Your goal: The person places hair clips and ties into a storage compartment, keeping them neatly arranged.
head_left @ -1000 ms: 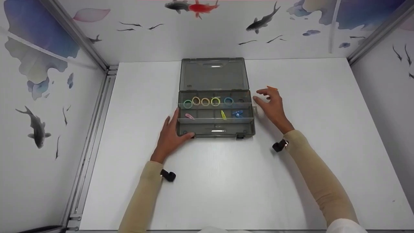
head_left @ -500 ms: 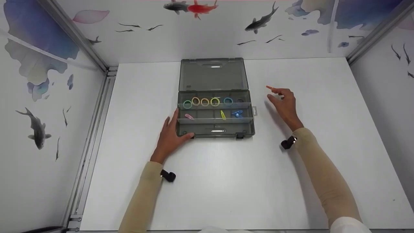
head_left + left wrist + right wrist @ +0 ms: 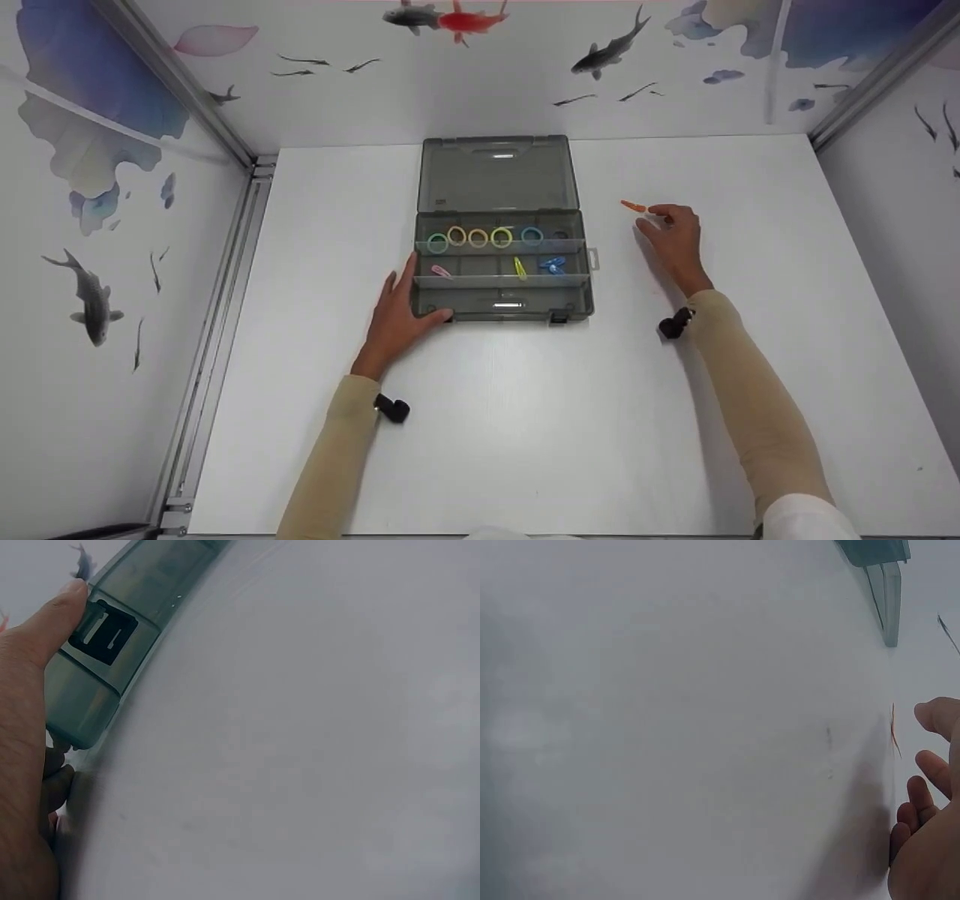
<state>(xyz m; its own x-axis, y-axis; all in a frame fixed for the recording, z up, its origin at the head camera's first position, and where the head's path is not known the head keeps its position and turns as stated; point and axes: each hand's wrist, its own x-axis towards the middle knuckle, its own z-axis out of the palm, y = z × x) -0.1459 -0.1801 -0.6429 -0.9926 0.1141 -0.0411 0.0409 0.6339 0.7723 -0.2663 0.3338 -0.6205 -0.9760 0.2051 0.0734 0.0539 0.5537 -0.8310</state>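
In the head view, an orange snap hair clip (image 3: 633, 205) lies on the white table, just off the fingertips of my right hand (image 3: 675, 232). The thumb and forefinger of this hand stand apart with nothing between them, also in the right wrist view. A grey see-through compartment box (image 3: 502, 300) is open in the middle. My left hand (image 3: 397, 319) rests against its front left corner, thumb on the front edge near a black latch (image 3: 105, 631). The box's middle row holds a pink clip (image 3: 441, 271), a yellow clip (image 3: 520, 268) and blue clips (image 3: 553, 265).
Several hair ties, among them a green one (image 3: 437, 242) and a blue one (image 3: 532, 236), sit in the back row. The raised lid (image 3: 499, 176) leans toward the back wall. A hanging tab (image 3: 594, 259) sticks out at the box's right side. Printed walls enclose the table.
My right hand has moved right, away from the box, carrying the orange hair clip, and has let go of it on the table. My left hand has stayed on the box.
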